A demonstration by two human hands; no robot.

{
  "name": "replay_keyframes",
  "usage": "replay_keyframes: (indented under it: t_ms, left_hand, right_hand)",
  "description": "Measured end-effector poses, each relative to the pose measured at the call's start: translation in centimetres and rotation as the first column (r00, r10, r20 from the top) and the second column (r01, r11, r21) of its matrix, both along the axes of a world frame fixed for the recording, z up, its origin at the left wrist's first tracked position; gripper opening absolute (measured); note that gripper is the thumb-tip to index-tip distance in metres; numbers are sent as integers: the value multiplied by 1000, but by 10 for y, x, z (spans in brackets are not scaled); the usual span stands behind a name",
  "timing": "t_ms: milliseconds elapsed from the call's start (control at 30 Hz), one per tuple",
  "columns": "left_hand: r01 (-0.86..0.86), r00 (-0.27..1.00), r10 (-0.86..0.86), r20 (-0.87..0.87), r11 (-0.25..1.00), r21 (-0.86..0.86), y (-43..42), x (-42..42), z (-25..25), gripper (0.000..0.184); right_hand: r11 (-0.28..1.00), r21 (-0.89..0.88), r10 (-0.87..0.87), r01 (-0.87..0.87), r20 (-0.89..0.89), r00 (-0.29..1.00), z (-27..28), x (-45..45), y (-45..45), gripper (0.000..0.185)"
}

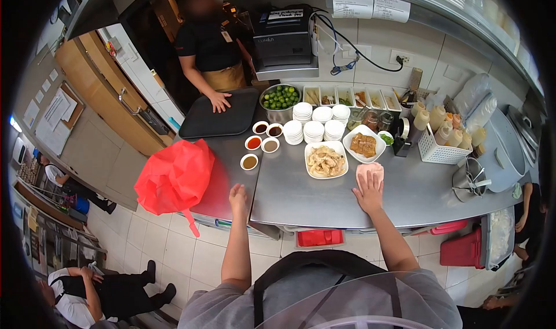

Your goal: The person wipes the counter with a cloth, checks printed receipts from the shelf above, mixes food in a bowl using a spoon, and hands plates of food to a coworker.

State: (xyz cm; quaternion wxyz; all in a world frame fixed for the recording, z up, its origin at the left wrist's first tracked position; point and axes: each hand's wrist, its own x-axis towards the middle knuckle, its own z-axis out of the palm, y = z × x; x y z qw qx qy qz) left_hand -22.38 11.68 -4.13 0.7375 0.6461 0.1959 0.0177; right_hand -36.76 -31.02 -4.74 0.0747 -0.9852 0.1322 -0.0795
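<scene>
My right hand (368, 195) lies flat with fingers spread over a folded pink cloth (375, 169) on the steel counter (301, 196). Just beyond the cloth is a white square bowl of brown glazed pieces (363, 145); left of it stands a white bowl of pale fried strips (326, 161). My left hand (237, 196) hovers at the counter's front edge, fingers curled in, with nothing visible in them. Nearest to it are a small cup of brown sauce (249, 162) and, to the left, a red plastic bag (176, 175) that hangs over the edge.
Stacked white dishes (313, 131), more sauce cups (253, 142) and a bowl of green limes (280, 98) stand behind. A co-worker's hand (220, 101) rests on a black tray (217, 116). At right are a white basket of sauce bottles (443, 146) and a metal pitcher (468, 181).
</scene>
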Motion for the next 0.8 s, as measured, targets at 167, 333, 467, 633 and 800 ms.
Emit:
replay_keyframes:
  t_ms: [167, 333, 467, 633, 800]
  left_hand:
    - [-27, 998, 21, -63, 995, -98, 10, 16, -2, 40]
    - [-37, 997, 22, -69, 975, -221, 19, 20, -2, 37]
    - [16, 996, -29, -80, 987, -157, 15, 20, -5, 36]
    - [7, 995, -20, -94, 990, -141, 22, 49, 8, 44]
    - [70, 988, -101, -118, 968, -241, 33, 90, 17, 70]
  right_hand:
    - [1000, 10, -5, 5, 54, 999, 2, -2, 1, 58]
    - [1000, 8, -19, 18, 79, 997, 1, -3, 2, 55]
    - [1000, 2, -17, 17, 92, 996, 0, -3, 2, 55]
    - [1000, 1, -22, 22, 102, 995, 0, -3, 2, 54]
    - [1000, -21, -19, 22, 144, 989, -7, -3, 0, 53]
